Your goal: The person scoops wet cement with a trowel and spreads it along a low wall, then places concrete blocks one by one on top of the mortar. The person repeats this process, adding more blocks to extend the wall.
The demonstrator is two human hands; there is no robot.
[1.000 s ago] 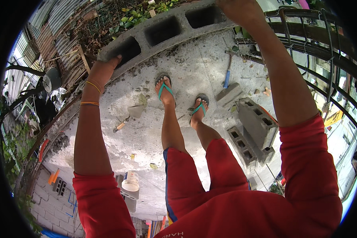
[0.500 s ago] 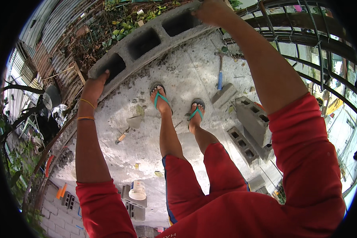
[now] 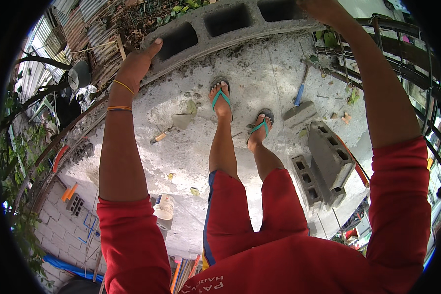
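Observation:
A grey concrete hollow block (image 3: 201,28) with three visible openings spans the far side of the view, its upper edge partly cut off. My left hand (image 3: 136,64) grips its left end, thumb laid on the face beside the first opening and fingers hidden behind. On the right end, my right hand (image 3: 326,11) is closed, partly beyond the view's upper edge. Just this side of the block are my feet in green-strapped flip-flops (image 3: 221,98). A trowel (image 3: 181,121) with a wooden handle lies left of them, and a blue-handled hammer (image 3: 300,92) to their right.
More hollow blocks (image 3: 330,154) are stacked at right beside a loose block piece (image 3: 300,112). A white bucket (image 3: 163,207) sits behind my left arm. Steel bars (image 3: 397,46) run along the right, corrugated sheets (image 3: 103,39) stand at far left, and leaves dot the concrete floor (image 3: 181,152).
The view has shifted, and the floor things appear farther right. The block lies more level across the view, its left end higher. Both hands have stayed on it.

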